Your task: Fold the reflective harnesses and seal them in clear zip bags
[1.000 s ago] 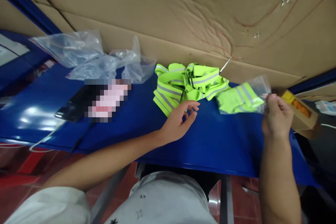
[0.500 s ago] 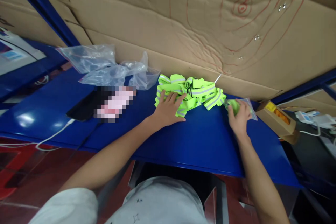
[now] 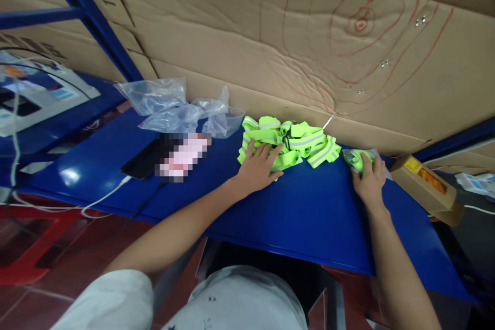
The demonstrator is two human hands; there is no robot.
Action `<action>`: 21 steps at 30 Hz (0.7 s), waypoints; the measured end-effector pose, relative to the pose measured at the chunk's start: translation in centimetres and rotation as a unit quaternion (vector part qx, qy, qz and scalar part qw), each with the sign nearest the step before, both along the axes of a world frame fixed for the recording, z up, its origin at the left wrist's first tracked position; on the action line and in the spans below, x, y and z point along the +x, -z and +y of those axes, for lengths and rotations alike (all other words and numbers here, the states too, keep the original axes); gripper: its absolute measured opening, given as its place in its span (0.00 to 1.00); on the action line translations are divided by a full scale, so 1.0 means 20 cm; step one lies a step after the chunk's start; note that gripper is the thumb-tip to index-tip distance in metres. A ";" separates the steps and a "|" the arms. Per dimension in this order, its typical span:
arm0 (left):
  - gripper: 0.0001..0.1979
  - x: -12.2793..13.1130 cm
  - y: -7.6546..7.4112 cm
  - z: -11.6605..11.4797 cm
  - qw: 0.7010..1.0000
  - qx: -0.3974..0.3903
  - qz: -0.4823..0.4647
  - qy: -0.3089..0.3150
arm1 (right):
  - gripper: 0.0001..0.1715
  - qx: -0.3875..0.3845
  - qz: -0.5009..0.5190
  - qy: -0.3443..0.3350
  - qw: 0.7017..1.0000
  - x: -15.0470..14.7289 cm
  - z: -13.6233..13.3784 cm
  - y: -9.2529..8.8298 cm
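A heap of neon-green reflective bands (image 3: pixel 297 140) lies on the blue table (image 3: pixel 309 211) against the cardboard wall. My left hand (image 3: pixel 259 167) rests flat on the near left side of the heap, fingers spread. My right hand (image 3: pixel 370 180) presses down on a small clear bag with green bands inside (image 3: pixel 358 157), at the right end of the heap; its fingers lie over the bag.
Empty clear plastic bags (image 3: pixel 181 108) lie at the back left. A phone (image 3: pixel 166 157) with a white cable (image 3: pixel 104 198) sits left of my hand. A small cardboard box (image 3: pixel 423 185) stands at the table's right end. Cardboard sheets (image 3: pixel 309 36) form the back wall.
The right hand lowered the filled bag from the air onto the table and now presses on it. The left hand moved forward onto the heap. The camera tilted up and right.
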State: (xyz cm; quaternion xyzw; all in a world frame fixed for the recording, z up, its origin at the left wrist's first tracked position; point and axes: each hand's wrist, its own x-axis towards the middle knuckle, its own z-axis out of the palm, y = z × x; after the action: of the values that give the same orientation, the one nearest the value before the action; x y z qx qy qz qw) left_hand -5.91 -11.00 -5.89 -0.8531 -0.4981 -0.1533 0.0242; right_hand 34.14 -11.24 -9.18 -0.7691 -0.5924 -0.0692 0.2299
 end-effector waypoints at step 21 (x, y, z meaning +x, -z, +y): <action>0.28 0.04 -0.11 -0.04 0.448 -0.468 -0.758 0.077 | 0.52 0.089 -0.002 -0.453 0.887 -0.99 -0.25 -0.19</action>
State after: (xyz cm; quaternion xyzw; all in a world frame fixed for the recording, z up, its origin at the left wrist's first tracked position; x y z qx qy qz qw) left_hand -5.12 -11.74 -3.72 -0.3153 -0.2476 -0.4836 -0.7781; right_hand 14.43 -16.23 -5.36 -0.3936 -0.8680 -0.0120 0.3025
